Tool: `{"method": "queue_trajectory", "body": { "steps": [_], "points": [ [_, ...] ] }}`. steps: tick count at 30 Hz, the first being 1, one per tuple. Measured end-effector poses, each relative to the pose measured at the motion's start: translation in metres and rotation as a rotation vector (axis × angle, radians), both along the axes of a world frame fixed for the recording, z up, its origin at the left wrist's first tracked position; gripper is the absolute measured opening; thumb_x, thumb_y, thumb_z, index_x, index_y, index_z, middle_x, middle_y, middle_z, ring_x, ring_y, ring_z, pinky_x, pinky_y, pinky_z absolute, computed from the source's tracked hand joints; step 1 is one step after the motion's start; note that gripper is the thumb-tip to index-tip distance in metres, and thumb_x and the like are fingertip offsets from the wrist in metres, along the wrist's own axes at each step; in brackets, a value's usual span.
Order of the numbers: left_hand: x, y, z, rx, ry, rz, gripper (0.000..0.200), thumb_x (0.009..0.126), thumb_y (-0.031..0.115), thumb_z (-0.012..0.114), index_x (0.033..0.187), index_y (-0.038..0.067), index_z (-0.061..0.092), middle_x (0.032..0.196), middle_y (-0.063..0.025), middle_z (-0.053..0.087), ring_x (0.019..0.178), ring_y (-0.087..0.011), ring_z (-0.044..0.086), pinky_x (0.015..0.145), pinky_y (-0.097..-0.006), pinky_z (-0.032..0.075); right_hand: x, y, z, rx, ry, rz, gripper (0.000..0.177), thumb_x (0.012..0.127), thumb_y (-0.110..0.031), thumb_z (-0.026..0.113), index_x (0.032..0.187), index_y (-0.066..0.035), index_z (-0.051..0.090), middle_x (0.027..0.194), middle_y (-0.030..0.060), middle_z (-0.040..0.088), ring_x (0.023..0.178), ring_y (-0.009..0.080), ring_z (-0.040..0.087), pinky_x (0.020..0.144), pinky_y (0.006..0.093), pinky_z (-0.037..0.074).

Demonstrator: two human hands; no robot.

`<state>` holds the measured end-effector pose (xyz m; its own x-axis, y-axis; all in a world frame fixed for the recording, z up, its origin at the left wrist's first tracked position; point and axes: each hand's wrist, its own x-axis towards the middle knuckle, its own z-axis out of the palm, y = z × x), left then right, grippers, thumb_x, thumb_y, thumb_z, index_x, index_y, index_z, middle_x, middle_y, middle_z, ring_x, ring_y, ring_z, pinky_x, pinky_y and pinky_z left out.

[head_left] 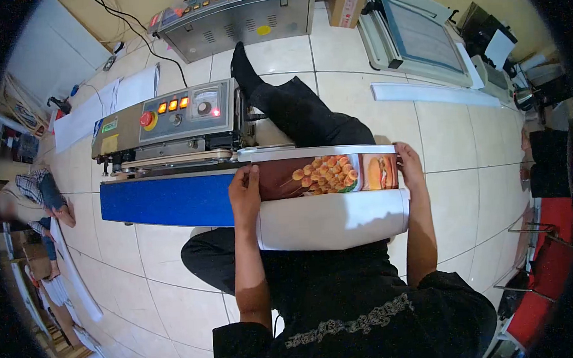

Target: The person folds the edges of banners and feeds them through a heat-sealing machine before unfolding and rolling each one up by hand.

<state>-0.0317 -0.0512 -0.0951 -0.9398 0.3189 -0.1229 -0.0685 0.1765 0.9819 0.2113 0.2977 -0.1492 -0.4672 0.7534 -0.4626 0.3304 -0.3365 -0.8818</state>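
A printed banner sheet with food pictures on a brown ground lies across my lap, its white back curling over in a wide roll. My left hand pinches the sheet's left edge, thumb on top. At the opposite end, my right hand grips the upper right corner. The sheet's far edge lies along a pale rail at the band sealing machine, which has lit orange switches, a red stop button and a dial. Left of my left hand runs the machine's blue conveyor belt.
A second metal machine stands at the back beside a cardboard box. A framed flat press sits at the back right. White sheets lie on the tiled floor. Another person sits at the far left.
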Motion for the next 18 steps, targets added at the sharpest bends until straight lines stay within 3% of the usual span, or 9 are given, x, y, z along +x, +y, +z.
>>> {"method": "queue_trajectory", "body": {
  "steps": [2,3,8,10,11,12,14,16,18],
  "points": [
    [-0.004,0.000,0.003,-0.035,0.009,-0.008,0.024,0.096,0.022,0.060,0.096,-0.001,0.064,0.079,-0.0014,0.061,0.075,-0.0080,0.051,0.068,-0.0242,0.043,-0.011,0.002,0.005,-0.026,0.130,0.084,0.019,0.095,-0.011,0.055,0.113,-0.007,0.061,0.084,0.0017,0.063,0.074,0.0085,0.057,0.064,0.0236,0.046],
    [-0.006,0.003,0.004,-0.048,0.018,-0.017,0.023,0.097,0.022,0.060,0.096,-0.001,0.064,0.079,-0.0012,0.061,0.075,-0.0078,0.051,0.069,-0.0239,0.043,-0.009,0.005,0.012,-0.012,0.091,0.113,0.018,0.093,-0.003,0.056,0.110,-0.006,0.061,0.076,0.0013,0.061,0.064,0.0083,0.055,0.056,0.0215,0.045],
    [-0.008,0.009,-0.013,0.061,-0.003,0.040,0.017,0.096,0.017,0.060,0.095,0.001,0.064,0.082,-0.0024,0.064,0.079,-0.0070,0.053,0.072,-0.0221,0.044,-0.008,0.009,0.007,0.003,0.053,0.030,0.024,0.091,-0.003,0.058,0.115,-0.004,0.056,0.075,0.0048,0.063,0.065,0.0106,0.058,0.057,0.0257,0.047],
    [-0.013,0.013,-0.013,0.026,0.001,0.050,0.013,0.096,0.014,0.060,0.096,0.001,0.063,0.085,-0.0031,0.065,0.081,-0.0068,0.054,0.072,-0.0215,0.044,-0.012,0.014,-0.006,0.605,-0.423,0.197,0.028,0.088,-0.005,0.060,0.116,-0.004,0.055,0.078,0.0107,0.065,0.068,0.0198,0.062,0.062,0.0326,0.049],
    [-0.010,0.019,-0.001,0.098,0.000,0.063,0.011,0.095,0.010,0.059,0.100,0.001,0.061,0.087,-0.0034,0.065,0.082,-0.0069,0.056,0.073,-0.0214,0.044,-0.025,0.003,0.018,0.766,-0.510,0.145,0.027,0.085,-0.008,0.062,0.112,-0.004,0.059,0.086,0.0153,0.065,0.076,0.0292,0.064,0.070,0.0387,0.051],
    [-0.007,0.020,0.006,0.168,-0.004,0.075,0.011,0.095,0.007,0.059,0.104,0.002,0.060,0.090,-0.0036,0.065,0.083,-0.0071,0.057,0.073,-0.0212,0.044,-0.039,-0.008,0.038,0.759,-0.500,0.158,0.027,0.085,-0.008,0.062,0.112,-0.004,0.059,0.086,0.0153,0.065,0.076,0.0292,0.064,0.070,0.0387,0.051],
    [-0.010,0.015,-0.002,0.252,-0.007,0.042,0.021,0.094,0.003,0.058,0.114,0.002,0.056,0.094,-0.0043,0.066,0.085,-0.0085,0.059,0.075,-0.0221,0.045,-0.072,-0.035,0.069,1.258,-0.094,0.174,0.026,0.083,-0.008,0.062,0.109,-0.005,0.061,0.099,0.0165,0.065,0.089,0.0322,0.063,0.079,0.0388,0.051],
    [-0.014,0.013,-0.003,0.096,0.228,0.000,0.016,0.093,0.002,0.059,0.109,0.002,0.059,0.091,-0.0037,0.065,0.083,-0.0080,0.058,0.074,-0.0230,0.045,-0.106,-0.082,0.087,0.895,0.058,0.465,0.032,0.080,-0.009,0.065,0.111,-0.004,0.062,0.111,0.0157,0.064,0.102,0.0309,0.061,0.088,0.0397,0.049],
    [-0.013,0.012,0.016,-0.085,0.227,-0.015,0.013,0.092,0.001,0.059,0.104,0.001,0.063,0.091,-0.0040,0.066,0.083,-0.0082,0.058,0.075,-0.0235,0.046,-0.141,-0.123,0.103,1.270,0.303,0.794,0.037,0.079,-0.012,0.069,0.113,-0.003,0.061,0.117,0.0148,0.062,0.108,0.0297,0.060,0.093,0.0409,0.047]
  ]
}}
